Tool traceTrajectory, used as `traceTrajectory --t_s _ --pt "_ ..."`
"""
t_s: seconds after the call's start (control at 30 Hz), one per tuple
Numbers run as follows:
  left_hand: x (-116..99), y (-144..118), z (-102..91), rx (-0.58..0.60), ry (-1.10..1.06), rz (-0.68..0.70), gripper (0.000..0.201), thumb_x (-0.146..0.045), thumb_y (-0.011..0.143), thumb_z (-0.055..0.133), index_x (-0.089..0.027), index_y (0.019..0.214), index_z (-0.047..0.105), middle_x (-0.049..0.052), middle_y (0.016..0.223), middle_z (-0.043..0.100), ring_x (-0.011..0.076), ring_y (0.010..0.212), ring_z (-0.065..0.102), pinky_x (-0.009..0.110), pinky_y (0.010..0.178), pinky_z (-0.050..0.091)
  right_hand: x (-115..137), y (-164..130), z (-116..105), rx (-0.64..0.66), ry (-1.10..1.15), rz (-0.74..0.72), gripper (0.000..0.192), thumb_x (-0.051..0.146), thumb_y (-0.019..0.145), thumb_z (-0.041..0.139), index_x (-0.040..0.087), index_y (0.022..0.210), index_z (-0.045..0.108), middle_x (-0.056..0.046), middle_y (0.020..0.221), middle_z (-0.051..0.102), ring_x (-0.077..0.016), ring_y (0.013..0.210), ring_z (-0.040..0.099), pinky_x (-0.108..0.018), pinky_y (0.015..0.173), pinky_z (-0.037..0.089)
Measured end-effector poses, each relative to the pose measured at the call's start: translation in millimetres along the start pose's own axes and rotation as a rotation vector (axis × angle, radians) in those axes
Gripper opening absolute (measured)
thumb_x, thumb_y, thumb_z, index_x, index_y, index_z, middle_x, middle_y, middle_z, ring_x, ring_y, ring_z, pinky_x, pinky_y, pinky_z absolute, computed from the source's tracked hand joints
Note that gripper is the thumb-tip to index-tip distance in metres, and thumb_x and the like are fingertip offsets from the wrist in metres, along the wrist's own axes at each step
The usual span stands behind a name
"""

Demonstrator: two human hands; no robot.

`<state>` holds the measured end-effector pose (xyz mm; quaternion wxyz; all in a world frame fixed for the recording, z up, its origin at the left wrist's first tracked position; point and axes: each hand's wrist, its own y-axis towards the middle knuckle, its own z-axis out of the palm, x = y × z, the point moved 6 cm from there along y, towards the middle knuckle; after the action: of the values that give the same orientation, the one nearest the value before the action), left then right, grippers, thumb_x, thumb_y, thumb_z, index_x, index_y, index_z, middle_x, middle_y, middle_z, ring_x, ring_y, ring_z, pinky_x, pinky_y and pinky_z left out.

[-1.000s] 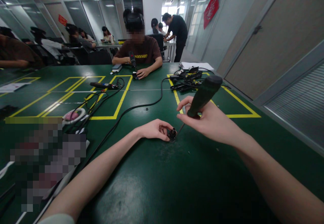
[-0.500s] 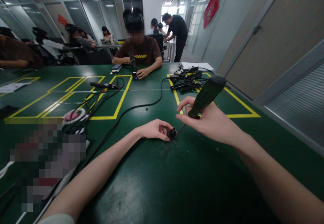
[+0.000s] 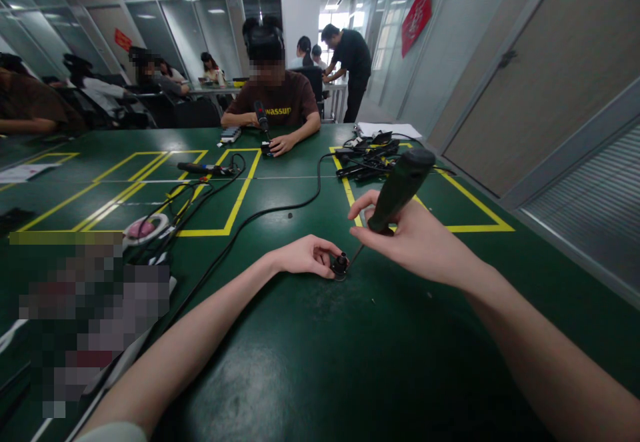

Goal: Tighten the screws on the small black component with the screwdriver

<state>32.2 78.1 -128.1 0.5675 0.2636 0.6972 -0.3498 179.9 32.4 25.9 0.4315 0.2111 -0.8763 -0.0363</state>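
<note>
now, with your left hand (image 3: 305, 256) pinching the small black part (image 3: 341, 265) flat on the green table (image 3: 350, 362) and your right hand (image 3: 415, 242) wrapped around the screwdriver (image 3: 400, 189), keep its tip seated and turn gently.

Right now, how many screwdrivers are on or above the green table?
3: one in the right hand, screwdriver; one held by the person opposite; one lying on the table. The far cable pile may hide more.

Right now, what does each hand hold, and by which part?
Right hand: screwdriver, by the handle's lower end. Left hand: small black part on the table, pinched at its side.
</note>
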Motion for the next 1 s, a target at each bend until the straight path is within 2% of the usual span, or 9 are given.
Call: traceTrajectory --t_s 0.3,0.63,0.83,1.0 --pt "2.4 0.9 0.1 -0.007 -0.026 -0.009 0.046 -0.019 0.065 0.088 -0.013 0.108 0.076 -0.003 0.071 0.071 0.0081 0.061 0.060 0.021 0.064 0.046 -1.0 -0.9 2.0 -0.001 0.013 0.007 0.021 0.026 0.075 0.062 0.020 0.095 0.066 -0.001 0.075 0.059 -0.0191 0.068 0.055 -0.030 0.061 0.043" --pt "-0.7 -0.3 -0.4 -0.001 0.008 0.009 0.046 -0.020 0.067 0.088 -0.012 0.112 0.076 -0.001 0.074 0.072 0.0095 0.064 0.062 0.022 0.068 0.048 0.3 -0.7 -0.1 0.007 0.014 -0.010 0.015 0.033 0.084 0.066 0.020 0.091 0.065 0.002 0.068 0.056 -0.0149 0.058 0.049 -0.028 0.055 0.037" --pt "4.0 1.2 -0.1 0.006 -0.013 0.003 0.046 -0.019 0.067 0.088 -0.012 0.110 0.076 -0.001 0.074 0.072 0.0091 0.063 0.061 0.022 0.068 0.047 -0.1 -0.2 1.1 0.003 0.049 0.004 0.016 0.029 0.080 0.064 0.020 0.093 0.065 0.000 0.074 0.060 -0.0158 0.061 0.052 -0.029 0.057 0.041" --pt "4.0 1.7 -0.1 0.005 -0.016 0.000 0.046 -0.019 0.066 0.088 -0.013 0.110 0.076 -0.002 0.073 0.072 0.0082 0.062 0.060 0.022 0.066 0.047 -1.3 -0.1 1.8 -0.001 0.061 0.007 0.021 0.027 0.076 0.063 0.020 0.096 0.065 0.000 0.072 0.059 -0.0161 0.061 0.052 -0.029 0.057 0.042"
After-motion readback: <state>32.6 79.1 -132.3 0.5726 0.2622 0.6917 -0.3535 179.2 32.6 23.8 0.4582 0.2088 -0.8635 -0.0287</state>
